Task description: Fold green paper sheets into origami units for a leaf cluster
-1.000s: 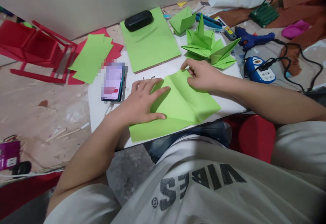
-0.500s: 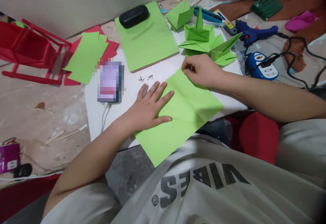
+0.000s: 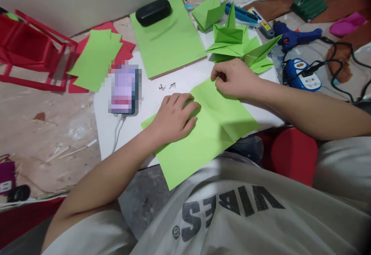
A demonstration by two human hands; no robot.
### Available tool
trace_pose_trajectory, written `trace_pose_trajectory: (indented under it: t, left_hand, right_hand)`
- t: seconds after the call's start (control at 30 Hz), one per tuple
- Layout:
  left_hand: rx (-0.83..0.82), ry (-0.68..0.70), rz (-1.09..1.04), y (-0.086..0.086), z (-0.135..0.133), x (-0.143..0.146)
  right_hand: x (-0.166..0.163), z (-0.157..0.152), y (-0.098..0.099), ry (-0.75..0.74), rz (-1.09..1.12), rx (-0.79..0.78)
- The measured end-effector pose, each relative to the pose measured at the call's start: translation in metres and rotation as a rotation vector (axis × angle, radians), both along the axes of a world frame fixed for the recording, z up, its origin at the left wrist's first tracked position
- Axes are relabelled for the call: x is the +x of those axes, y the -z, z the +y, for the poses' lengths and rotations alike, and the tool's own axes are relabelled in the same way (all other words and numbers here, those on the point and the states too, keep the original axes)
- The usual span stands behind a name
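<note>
A bright green sheet of paper [image 3: 194,158] with crossing crease lines lies over the front of the white tabletop, its near corner hanging past the edge toward my shirt. My left hand [image 3: 175,117] rests on the sheet's left part, palm down, fingers somewhat bent but apart. At the far corner of the sheet, my right hand [image 3: 234,79] is closed, with thumb and forefinger pinching the paper; the exact grip is partly hidden. Just beyond that hand stand folded green paper pieces [image 3: 228,40] with pointed tips.
Farther back, a black case [image 3: 153,12] sits on a green paper stack [image 3: 174,50]. A phone [image 3: 124,90] with a cable lies left, near green cut sheets [image 3: 97,59] and a red chair-like frame [image 3: 31,53]. On the right are a blue glue gun [image 3: 295,34] and a power socket [image 3: 304,75].
My left hand's spread fingers have bent inward, and more of the sheet shows left of it. My right hand remains at the far corner. The view has shifted slightly.
</note>
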State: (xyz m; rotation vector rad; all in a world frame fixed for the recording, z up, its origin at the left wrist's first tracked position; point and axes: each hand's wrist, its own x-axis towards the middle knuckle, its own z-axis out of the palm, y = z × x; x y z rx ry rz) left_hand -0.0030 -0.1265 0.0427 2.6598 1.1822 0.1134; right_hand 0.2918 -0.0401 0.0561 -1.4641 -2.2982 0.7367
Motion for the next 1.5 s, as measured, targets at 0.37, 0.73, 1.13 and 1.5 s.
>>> trace_pose_trajectory:
  t: [0.37,0.73,1.13,1.5]
  left_hand:
    - [-0.089,0.054,-0.043,0.015,0.013,-0.005]
    - [-0.085,0.037,-0.003,0.014,0.011,-0.003]
    - [-0.080,0.065,-0.013,0.018,0.005,-0.004]
    - [0.046,-0.039,-0.024,-0.011,0.001,-0.011]
  right_hand:
    - [0.003,0.007,0.008,0.032,0.002,0.028]
    - [-0.002,0.002,0.001,-0.002,-0.158,0.043]
    - [0.007,-0.003,-0.001,-0.024,-0.268,-0.027]
    - [0.013,0.001,0.003,-0.103,-0.116,-0.039]
